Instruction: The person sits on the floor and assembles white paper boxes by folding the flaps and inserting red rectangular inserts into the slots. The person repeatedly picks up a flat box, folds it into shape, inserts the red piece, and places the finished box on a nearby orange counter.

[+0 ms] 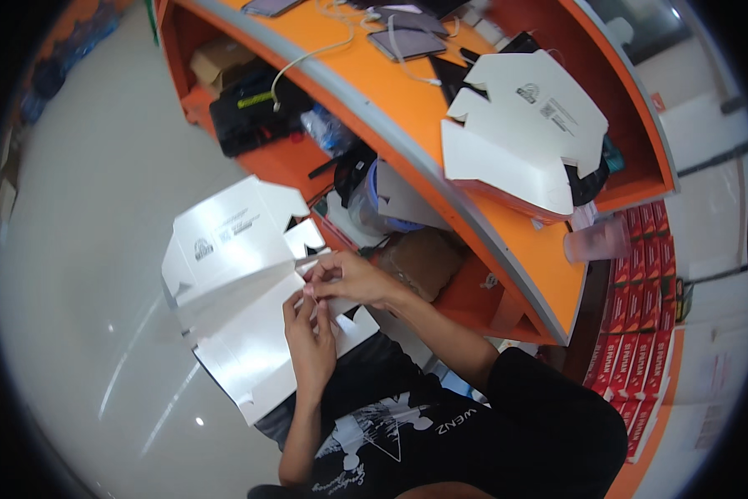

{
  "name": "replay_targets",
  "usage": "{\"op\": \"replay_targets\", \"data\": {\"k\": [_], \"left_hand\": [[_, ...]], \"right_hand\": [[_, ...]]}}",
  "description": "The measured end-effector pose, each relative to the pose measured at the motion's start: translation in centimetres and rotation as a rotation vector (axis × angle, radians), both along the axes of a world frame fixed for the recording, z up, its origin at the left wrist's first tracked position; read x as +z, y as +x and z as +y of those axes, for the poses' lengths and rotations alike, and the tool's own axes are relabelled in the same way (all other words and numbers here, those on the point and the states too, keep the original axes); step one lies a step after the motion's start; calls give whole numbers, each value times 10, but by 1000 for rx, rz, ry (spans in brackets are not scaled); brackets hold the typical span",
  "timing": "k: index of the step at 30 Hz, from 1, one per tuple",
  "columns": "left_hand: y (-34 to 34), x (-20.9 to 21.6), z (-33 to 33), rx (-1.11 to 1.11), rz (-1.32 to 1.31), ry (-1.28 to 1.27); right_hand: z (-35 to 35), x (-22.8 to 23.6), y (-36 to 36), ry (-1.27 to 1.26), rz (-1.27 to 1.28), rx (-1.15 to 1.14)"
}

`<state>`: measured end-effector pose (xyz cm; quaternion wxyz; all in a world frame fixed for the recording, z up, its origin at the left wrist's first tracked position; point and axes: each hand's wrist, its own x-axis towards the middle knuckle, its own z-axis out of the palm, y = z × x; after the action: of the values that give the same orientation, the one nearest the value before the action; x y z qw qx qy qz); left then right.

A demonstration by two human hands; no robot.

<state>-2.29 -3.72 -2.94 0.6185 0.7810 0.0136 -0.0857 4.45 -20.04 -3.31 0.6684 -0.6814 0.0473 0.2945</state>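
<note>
A partly folded white cardboard box (249, 353) lies across my lap, its lid panel (224, 237) standing up on the far side with small dark print on it. My left hand (311, 337) is over the box's inner face, fingers bent and closed at a small flap near its right end. My right hand (349, 279) reaches in from the right and pinches at the same corner. The fingertips of both hands meet there and hide part of the fold. Cut notches and tabs show beside my right hand.
An orange desk (548, 287) with a grey edge curves along the right. On it are another open white box (532, 125), a clear plastic cup (597, 241), tablets and white cables. Its shelf holds a black case (257, 112) and a bin. Red boxes (640, 308) stack beyond.
</note>
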Motion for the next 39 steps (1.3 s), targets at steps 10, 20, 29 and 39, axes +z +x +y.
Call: {"op": "replay_targets", "data": {"k": [10,20,29,39], "left_hand": [[8,53,8,-51,-146,103],[-29,127,20,-166,-759,-74],[-20,102,21,-178,-560,-150],[-15,95,28,-163,-498,-154]], "right_hand": [[22,59,-5,-551,-623,55],[-71,255,25,-882,-1121,-732],[-249,248,-22,-1686,-786,-784],[-245,212,-27,-2009,-434,-603]]}}
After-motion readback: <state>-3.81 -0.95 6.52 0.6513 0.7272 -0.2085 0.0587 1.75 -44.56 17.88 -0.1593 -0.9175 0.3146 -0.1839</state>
